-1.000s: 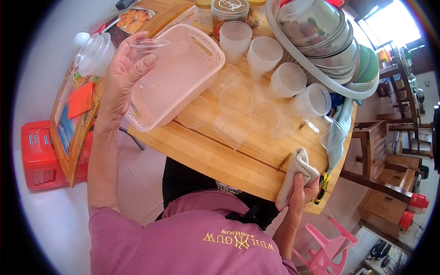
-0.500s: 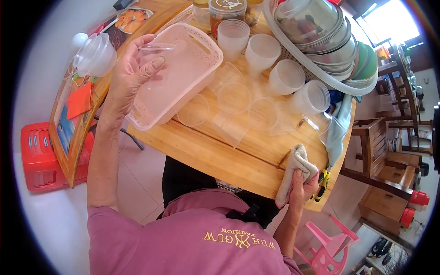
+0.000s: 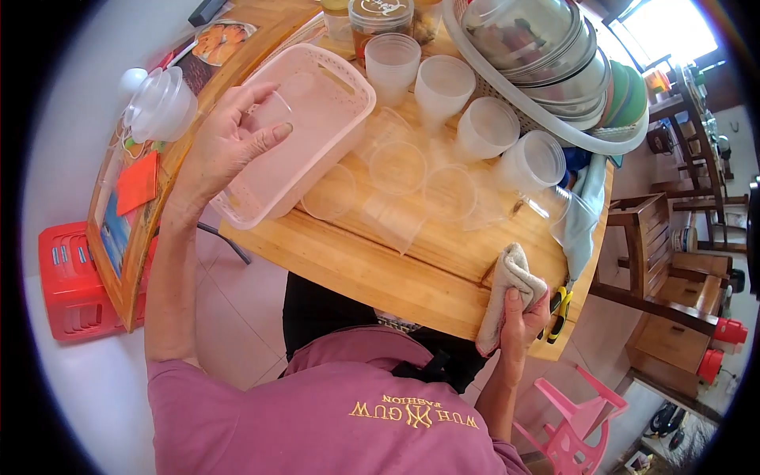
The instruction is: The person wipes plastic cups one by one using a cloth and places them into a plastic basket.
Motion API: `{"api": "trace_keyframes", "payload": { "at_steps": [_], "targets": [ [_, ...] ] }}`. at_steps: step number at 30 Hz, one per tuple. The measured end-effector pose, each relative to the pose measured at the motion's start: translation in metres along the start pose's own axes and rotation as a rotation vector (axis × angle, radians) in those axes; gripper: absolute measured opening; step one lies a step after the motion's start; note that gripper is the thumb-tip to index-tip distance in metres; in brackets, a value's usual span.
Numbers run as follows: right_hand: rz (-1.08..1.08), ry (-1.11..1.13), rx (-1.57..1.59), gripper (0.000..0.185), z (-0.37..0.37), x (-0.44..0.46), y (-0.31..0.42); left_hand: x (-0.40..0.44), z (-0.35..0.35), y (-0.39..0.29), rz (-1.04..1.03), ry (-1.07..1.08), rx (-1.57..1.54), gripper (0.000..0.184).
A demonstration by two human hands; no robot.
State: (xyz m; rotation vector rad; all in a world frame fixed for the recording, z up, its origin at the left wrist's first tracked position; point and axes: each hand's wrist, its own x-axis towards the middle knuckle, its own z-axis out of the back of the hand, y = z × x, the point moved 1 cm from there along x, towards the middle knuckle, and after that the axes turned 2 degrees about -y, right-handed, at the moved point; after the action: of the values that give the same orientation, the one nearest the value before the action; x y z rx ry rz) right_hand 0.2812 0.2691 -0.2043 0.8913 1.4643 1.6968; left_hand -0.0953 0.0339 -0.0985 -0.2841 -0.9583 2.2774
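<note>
Left hand (image 3: 229,146): fingers and thumb around one clear cup (image 3: 271,113), over the pink basket (image 3: 332,134)
Right hand (image 3: 521,323): clamped on a folded cloth (image 3: 509,286), at the table (image 3: 356,253)'s near edge
Shirt (image 3: 317,412): we read "WUH GUW FASHION", upside down
Room: bare wood along the near edge
Cups: four frosted stacks (image 3: 445,83); at least five loose clear cups (image 3: 397,168)
</note>
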Motion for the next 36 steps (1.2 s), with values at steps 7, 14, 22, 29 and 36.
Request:
{"api": "trace_keyframes", "payload": {
  "at_steps": [7, 14, 22, 29, 36],
  "targets": [
    [0.000, -0.009, 0.005, 0.028, 0.000, 0.000, 0.000, 0.002, -0.006, -0.021, -0.035, 0.040, 0.178, 0.063],
    [-0.021, -0.001, 0.005, 0.027, 0.001, 0.000, -0.001, 0.012, -0.014, -0.024, -0.191, 0.058, 0.295, 0.059],
    [0.009, 0.013, -0.026, 0.025, 0.002, 0.001, -0.002, 0.014, -0.017, -0.019, -0.193, -0.117, 0.151, 0.050],
    [0.018, 0.023, -0.022, 0.025, 0.003, 0.001, -0.006, -0.001, 0.004, 0.004, 0.188, 0.083, 0.128, 0.033],
    [-0.002, 0.017, 0.027, 0.026, 0.000, 0.001, -0.005, 0.006, -0.014, 0.001, 0.226, 0.294, 0.106, 0.044]
  ]
}}
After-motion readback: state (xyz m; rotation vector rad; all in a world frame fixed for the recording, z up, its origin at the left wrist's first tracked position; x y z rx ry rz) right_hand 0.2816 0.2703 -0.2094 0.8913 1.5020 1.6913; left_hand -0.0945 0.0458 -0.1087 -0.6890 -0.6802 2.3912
